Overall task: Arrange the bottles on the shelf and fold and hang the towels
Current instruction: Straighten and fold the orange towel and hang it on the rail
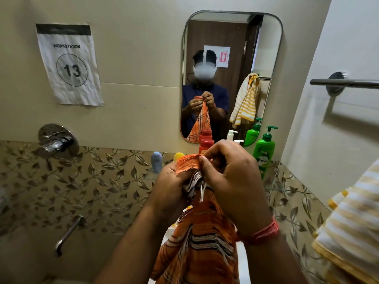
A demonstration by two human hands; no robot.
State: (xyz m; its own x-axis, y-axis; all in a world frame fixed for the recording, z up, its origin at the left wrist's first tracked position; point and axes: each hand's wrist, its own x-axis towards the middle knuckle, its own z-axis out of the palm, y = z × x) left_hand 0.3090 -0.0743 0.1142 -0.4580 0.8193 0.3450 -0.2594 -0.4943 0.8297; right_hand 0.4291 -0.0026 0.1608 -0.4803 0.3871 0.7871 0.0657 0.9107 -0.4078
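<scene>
A Workstation 13 sign (68, 64) hangs far left; centre, your left hand (174, 179) and right hand (231, 173) pinch the orange checked towel (201, 238) with closed fingers, below the mirror (231, 58); a green bottle (263, 150) stands right

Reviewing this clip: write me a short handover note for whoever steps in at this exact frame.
Left hand and right hand: both pinch the top edge of the orange checked towel, which hangs down between them, not yet folded.
Yellow-and-white striped towel: at the right edge, below the chrome wall rail; its support is out of view.
Green pump bottle, red bottle, a white pump bottle: standing under the mirror.
Left: fold and hang the orange towel.
</scene>
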